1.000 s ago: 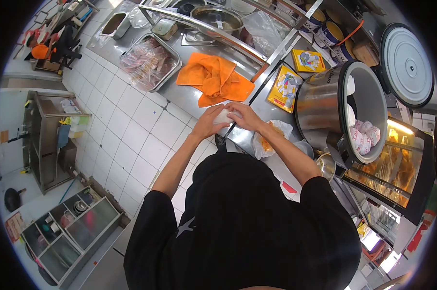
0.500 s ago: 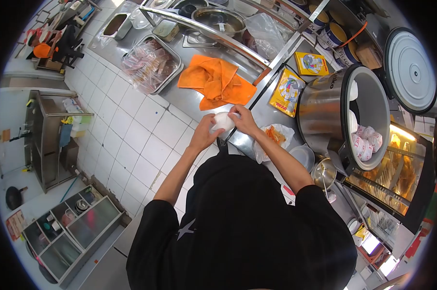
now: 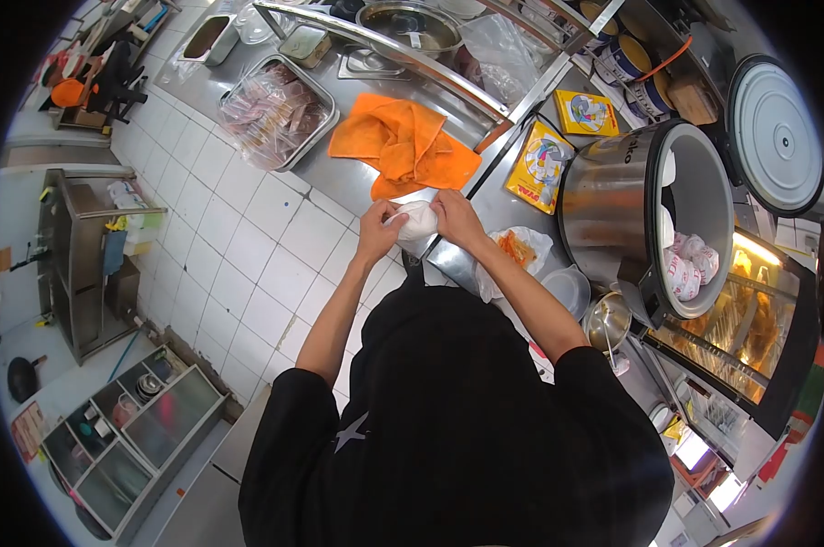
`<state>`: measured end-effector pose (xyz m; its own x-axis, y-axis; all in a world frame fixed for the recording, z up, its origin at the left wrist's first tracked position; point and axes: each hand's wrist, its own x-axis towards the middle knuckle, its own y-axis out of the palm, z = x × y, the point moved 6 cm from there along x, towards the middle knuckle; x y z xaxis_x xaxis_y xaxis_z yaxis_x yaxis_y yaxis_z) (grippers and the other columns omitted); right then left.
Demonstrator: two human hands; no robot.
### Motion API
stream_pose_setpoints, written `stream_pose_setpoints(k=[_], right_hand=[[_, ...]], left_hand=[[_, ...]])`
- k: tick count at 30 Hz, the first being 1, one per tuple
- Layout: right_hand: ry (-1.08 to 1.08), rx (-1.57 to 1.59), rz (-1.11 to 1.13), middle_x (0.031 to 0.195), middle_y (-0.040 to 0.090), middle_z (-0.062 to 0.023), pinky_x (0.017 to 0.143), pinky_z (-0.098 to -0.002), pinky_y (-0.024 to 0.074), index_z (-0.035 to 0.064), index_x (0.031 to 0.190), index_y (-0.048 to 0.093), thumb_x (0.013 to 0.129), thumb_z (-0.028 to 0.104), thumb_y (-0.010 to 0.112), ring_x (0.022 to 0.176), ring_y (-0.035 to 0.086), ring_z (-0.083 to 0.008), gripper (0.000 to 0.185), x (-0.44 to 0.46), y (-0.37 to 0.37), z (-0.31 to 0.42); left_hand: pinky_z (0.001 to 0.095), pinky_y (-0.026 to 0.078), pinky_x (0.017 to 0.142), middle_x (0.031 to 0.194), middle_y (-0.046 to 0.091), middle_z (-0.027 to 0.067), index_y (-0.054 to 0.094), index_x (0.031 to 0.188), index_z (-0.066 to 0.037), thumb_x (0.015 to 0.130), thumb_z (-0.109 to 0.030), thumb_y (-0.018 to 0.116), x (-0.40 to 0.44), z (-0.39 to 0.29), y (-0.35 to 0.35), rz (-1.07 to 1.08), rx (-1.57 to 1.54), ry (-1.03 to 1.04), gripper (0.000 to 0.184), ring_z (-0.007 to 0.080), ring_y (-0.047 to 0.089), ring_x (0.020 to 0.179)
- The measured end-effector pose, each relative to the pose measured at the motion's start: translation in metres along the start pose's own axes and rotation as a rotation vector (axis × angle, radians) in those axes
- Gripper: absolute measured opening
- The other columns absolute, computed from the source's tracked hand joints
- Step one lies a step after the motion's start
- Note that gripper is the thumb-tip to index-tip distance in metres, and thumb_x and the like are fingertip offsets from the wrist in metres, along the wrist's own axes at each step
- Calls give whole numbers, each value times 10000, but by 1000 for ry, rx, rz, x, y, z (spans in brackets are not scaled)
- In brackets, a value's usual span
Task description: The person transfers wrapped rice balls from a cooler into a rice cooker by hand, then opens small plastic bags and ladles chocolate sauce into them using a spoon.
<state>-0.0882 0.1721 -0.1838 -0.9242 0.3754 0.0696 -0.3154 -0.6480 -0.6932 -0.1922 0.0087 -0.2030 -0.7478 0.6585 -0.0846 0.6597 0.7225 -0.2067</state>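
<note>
Between my two hands, close in front of my body, is a small white paper-wrapped bundle (image 3: 416,221). My left hand (image 3: 378,232) pinches its left side, and the fingers of my right hand (image 3: 456,221) grip the paper at its right edge. What is inside the wrapping is hidden. Just beyond my hands a crumpled orange cloth (image 3: 403,146) lies on the steel counter (image 3: 325,173). By my right forearm rests a clear plastic bag with orange food (image 3: 519,251).
A large steel cooker (image 3: 612,178) on the right holds several wrapped bundles with red print (image 3: 690,264). Two yellow boxes (image 3: 541,169) sit beside it. A metal tray of bagged meat (image 3: 279,114) stands at left, below a steel rack rail (image 3: 384,59).
The paper on the bundle has shifted, and its folds now show on top. My hands have moved slightly apart, still on the bundle. The camera view has shifted a little.
</note>
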Motion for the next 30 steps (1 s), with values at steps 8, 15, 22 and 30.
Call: stream_pose_setpoints(k=[8, 15, 22, 30], right_hand=[[-72, -224, -39, 979, 564, -133, 834, -452, 451, 29, 953, 615, 887, 123, 644, 979, 558, -333, 119, -5, -7, 11], [-315, -103, -62, 1071, 568, -178, 883, -452, 446, 24, 1072, 586, 850, 72, 657, 1038, 565, -356, 238, -22, -34, 45], [-230, 180, -59, 1189, 566, -225, 987, -497, 427, -10, 1184, 548, 821, 63, 643, 1119, 545, -419, 383, -42, -14, 31], [-188, -390, -8, 1218, 592, -173, 963, -467, 418, 1, 1177, 612, 782, 68, 609, 1141, 553, -333, 401, -49, -11, 27]], left_hand=[[316, 511, 838, 998, 654, 65, 579, 933, -28, 867, -82, 761, 1, 19, -3, 169, -181, -176, 201, 175, 621, 924], [432, 454, 984, 1222, 578, 150, 549, 1178, -41, 831, -127, 765, -35, -49, -17, 58, 376, 300, 418, 300, 562, 1143], [613, 166, 1196, 1618, 143, 333, 67, 1554, 109, 942, -412, 656, -61, -24, 37, 159, 672, 179, 997, 507, 140, 1502], [607, 252, 1149, 1564, 329, 267, 405, 1459, 74, 955, -246, 641, -64, -19, 25, 48, 1069, 259, 642, 456, 306, 1449]])
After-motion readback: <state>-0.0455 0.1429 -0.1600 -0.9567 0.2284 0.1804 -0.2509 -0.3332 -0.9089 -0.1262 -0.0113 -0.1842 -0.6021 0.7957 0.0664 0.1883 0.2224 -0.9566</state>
